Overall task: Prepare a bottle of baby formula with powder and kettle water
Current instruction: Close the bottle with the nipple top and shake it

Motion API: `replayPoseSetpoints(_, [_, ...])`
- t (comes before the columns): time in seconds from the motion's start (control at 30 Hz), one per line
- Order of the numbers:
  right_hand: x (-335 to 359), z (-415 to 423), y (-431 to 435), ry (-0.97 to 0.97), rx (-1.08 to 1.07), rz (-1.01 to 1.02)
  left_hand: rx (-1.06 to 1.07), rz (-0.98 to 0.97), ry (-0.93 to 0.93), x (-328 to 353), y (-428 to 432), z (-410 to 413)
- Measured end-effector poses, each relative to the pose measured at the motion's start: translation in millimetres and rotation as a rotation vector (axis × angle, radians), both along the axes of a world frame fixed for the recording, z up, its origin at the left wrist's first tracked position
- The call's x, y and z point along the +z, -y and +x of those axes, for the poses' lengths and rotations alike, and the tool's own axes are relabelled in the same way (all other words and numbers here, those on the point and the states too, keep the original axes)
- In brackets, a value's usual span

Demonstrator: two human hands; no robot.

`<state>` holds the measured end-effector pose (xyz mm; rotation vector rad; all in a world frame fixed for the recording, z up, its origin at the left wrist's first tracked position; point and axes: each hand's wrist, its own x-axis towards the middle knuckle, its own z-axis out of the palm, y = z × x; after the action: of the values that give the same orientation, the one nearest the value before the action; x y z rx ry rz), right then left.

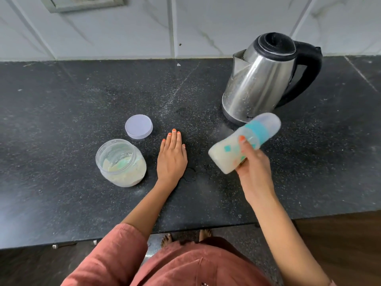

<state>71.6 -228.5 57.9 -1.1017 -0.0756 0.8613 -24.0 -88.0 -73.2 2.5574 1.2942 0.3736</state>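
gripping the capped bottle (228, 153), milky and tilted, in the right hand (254, 164) above the counter (82, 100) just before the kettle (259, 79); resting the left hand (172, 159) flat, fingers straight, beside the open powder jar (121, 162). looks like mixing. next, probably: a firm hold, then set upright.

Inventory comprises one stainless-steel kettle with black handle (259, 79), one clear plastic jar of pale powder (121, 164), one round white lid (138, 126), one milky teal-collared baby bottle (226, 151).
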Motion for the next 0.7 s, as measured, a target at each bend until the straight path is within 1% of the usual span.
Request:
replayPoseSetpoints(0.03, [0.5, 1.2, -2.3, -0.016, -0.060, 0.018, 0.002, 0.001, -0.001, 0.0, 0.2, 0.0])
replayPoseSetpoints(0.07, [0.8, -0.4, -1.9, 0.017, -0.048, -0.001, 0.001, 0.000, -0.003, 0.1, 0.3, 0.0])
replayPoseSetpoints(0.1, [-0.1, -3.4, 0.3, 0.077, 0.027, -0.049, -0.002, -0.002, -0.006, 0.3, 0.2, 0.1])
replayPoseSetpoints(0.2, [-2.7, -16.7, 14.3, 0.317, 0.426, -0.233, -0.005, -0.006, -0.009, 0.0, -1.3, 0.1])
replayPoseSetpoints(0.23, [-3.0, -17.6, 17.3, 0.359, 0.488, -0.261, -0.005, -0.007, -0.009, 0.1, -1.0, 0.1])
replayPoseSetpoints(0.27, [-2.5, -16.2, 17.2, 0.372, 0.487, -0.264, -0.005, -0.008, -0.009, 0.4, -0.5, 0.3])
replayPoseSetpoints(0.3, [-2.8, -13.2, 14.8, 0.348, 0.428, -0.244, -0.006, -0.008, -0.008, 0.4, 0.0, 0.3])
replayPoseSetpoints(0.4, [-3.8, -1.4, 0.1, 0.117, 0.104, -0.088, 0.000, -0.002, 0.000, 0.1, 0.0, 0.2])
replayPoseSetpoints(0.43, [-4.9, -0.2, -3.6, 0.071, 0.024, -0.048, 0.001, -0.003, 0.000, 0.1, 0.1, 0.2])
replayPoseSetpoints(0.47, [-6.0, -1.7, -4.6, 0.070, 0.000, -0.051, 0.000, -0.004, -0.004, 0.1, 0.4, 0.1])
replayPoseSetpoints(0.5, [-6.8, -4.9, -3.8, 0.102, 0.037, -0.094, -0.002, -0.005, -0.009, -0.1, 0.4, -0.1])
replayPoseSetpoints(0.6, [-8.5, -17.2, 8.7, 0.270, 0.359, -0.282, -0.002, -0.003, -0.011, -0.9, -0.5, -0.5])
replayPoseSetpoints(0.63, [-8.1, -16.4, 11.5, 0.308, 0.406, -0.309, -0.002, -0.002, -0.012, -0.6, -0.3, -0.2])
replayPoseSetpoints(0.67, [-6.8, -12.9, 11.7, 0.309, 0.387, -0.304, -0.003, -0.002, -0.015, -0.2, -0.1, 0.0])
replayPoseSetpoints(0.7, [-6.5, -7.5, 9.7, 0.262, 0.311, -0.264, -0.004, -0.003, -0.014, 0.2, 0.1, 0.3])
